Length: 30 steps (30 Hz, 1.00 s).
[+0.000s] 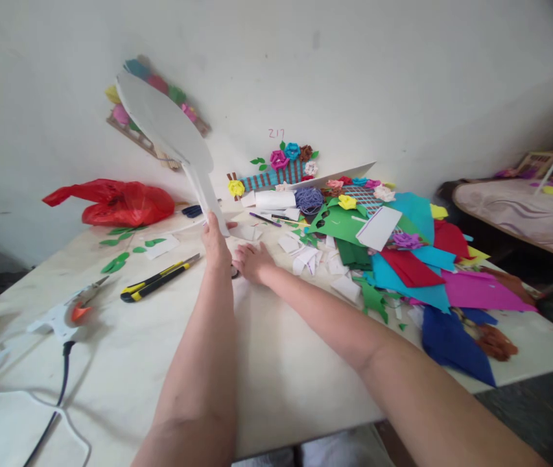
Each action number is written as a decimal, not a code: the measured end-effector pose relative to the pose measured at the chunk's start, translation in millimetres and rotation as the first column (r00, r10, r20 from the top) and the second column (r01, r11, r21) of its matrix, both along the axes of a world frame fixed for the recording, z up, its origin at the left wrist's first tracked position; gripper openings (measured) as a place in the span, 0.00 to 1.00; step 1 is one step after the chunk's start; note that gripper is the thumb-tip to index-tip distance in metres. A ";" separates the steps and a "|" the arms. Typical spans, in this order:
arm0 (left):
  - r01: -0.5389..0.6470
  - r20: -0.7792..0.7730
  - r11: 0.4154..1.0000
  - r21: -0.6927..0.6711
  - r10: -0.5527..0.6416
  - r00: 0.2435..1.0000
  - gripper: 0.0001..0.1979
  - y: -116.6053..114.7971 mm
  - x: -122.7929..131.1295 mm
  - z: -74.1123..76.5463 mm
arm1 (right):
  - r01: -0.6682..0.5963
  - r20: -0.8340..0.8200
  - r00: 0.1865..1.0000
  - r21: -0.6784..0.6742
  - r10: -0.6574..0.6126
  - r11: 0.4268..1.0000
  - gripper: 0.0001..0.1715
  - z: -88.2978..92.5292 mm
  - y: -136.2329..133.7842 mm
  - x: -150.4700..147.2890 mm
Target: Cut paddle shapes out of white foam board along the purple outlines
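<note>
My left hand [216,241] grips the narrow lower strip of a large white cutout [169,123], which rises up and to the left with a rounded upper part. Close on its right, my right hand [253,262] rests low over the table [276,363], its fingers pointing left. A dark ring-shaped handle [235,272] shows just beside its fingertips; whether the fingers touch it cannot be made out. White paper scraps [305,256] lie right of my right hand.
A yellow-black cutter [159,279], a glue gun [69,314] with its cable and a red bag [130,203] are on the left. Coloured sheets [412,266] and paper flowers pile up on the right. Flower decorations [286,162] stand at the wall.
</note>
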State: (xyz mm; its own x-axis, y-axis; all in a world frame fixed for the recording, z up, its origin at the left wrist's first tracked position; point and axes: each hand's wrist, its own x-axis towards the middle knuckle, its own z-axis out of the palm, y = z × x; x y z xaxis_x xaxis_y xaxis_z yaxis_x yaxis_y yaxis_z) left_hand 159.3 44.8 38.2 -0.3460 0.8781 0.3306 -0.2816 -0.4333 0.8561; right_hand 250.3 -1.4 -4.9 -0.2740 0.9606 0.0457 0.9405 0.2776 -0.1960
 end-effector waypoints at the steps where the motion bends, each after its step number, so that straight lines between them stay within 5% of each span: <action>1: 0.005 0.017 1.000 -0.012 -0.005 1.000 0.24 -0.5 0.5 -1.1 | 0.028 0.009 1.000 0.021 -0.029 0.999 0.33 0.3 0.6 8.8; 8: 0.001 0.030 1.000 -0.028 0.000 1.000 0.24 2.9 2.8 -8.5 | 0.322 0.168 0.926 0.115 -0.337 0.940 0.34 13.3 -1.8 52.3; 11: 0.005 0.019 1.000 -0.027 -0.005 1.000 0.24 4.8 4.6 -9.9 | 0.170 0.122 0.975 0.144 -0.188 0.975 0.35 10.1 -13.8 32.2; 15: -0.008 -0.013 1.000 -0.025 0.007 1.000 0.24 4.5 5.6 -10.6 | -0.063 0.049 0.997 -0.013 0.063 0.998 0.39 1.5 -26.2 11.1; 17: -0.003 -0.032 0.999 -0.038 0.002 0.999 0.24 2.3 6.0 -11.8 | -0.078 0.059 0.995 -0.014 0.079 0.997 0.38 1.7 -22.9 21.6; 21: 0.001 -0.050 0.997 -0.077 -0.005 0.999 0.25 -3.3 7.8 -16.0 | 0.084 0.126 0.988 0.064 -0.092 0.994 0.34 10.7 -9.2 59.9; 24: 0.013 -0.051 0.996 -0.087 -0.017 0.999 0.27 -3.8 9.9 -19.1 | 0.177 0.172 0.966 0.095 -0.191 0.980 0.35 12.5 -17.3 61.3; 30: 0.021 -0.015 0.998 -0.057 -0.022 1.000 0.25 -0.1 10.9 -19.4 | -0.161 0.041 0.986 0.052 0.159 0.986 0.36 -1.0 -55.7 39.1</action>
